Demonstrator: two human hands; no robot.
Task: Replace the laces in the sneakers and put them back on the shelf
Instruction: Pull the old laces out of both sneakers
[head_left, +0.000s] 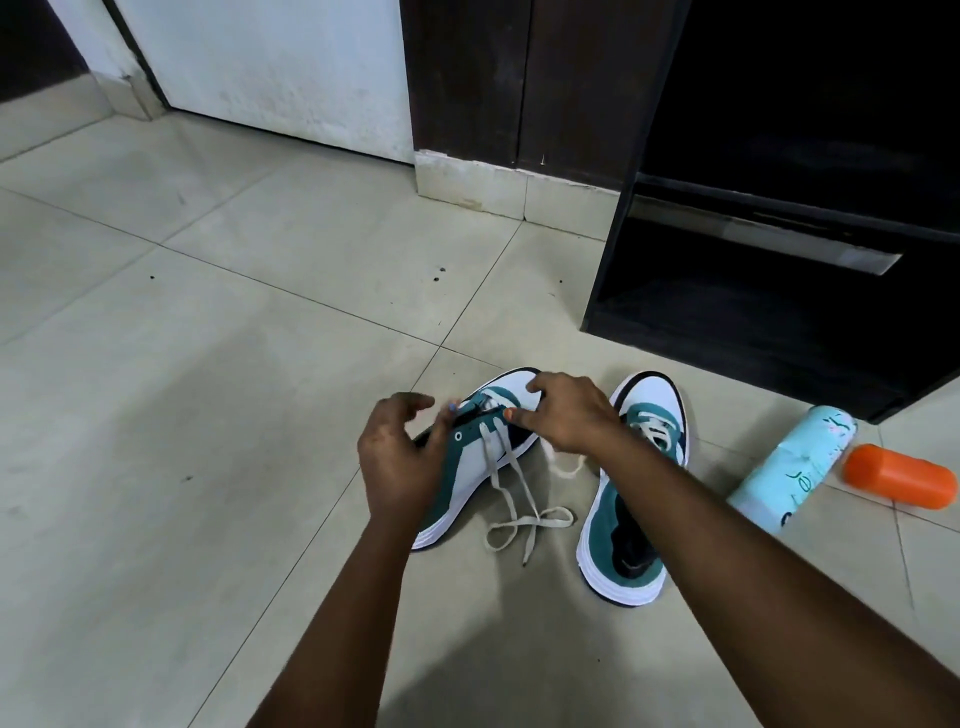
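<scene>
Two bare hands work at one sneaker on a tiled floor: the left hand (397, 462) curls round the near side of the left sneaker (470, 457), fingers bent at the eyelet edge and the shoe tipped onto its side, while the right hand (563, 413) lies over the shoe's white toe area, its thumb and fingertips pinching at the tongue and the top of the lacing. Exactly what the right fingertips grasp cannot be told, as they bunch together over the opening. One off-white lace (511, 499) trails out of this shoe, running down from the eyelets and lying looped and crossed on the floor (208, 364) just beside the sole. A second sneaker (631, 519), the same teal, white and black, stands upright on its sole just to the right, partly crossed by the right forearm, with lacing visible over its tongue. That makes two sneakers in all, both on the floor and neither on the shelf. To the right of the pair lie two containers on their sides, touching or nearly so: one pale blue patterned bottle (795, 467) and one orange cylinder (898, 475). Behind them stands a dark shelf unit (618, 249) with two open compartments in view, its foot near the second sneaker's toe. A white door (270, 67) and dark wooden panels (519, 78) close the background
</scene>
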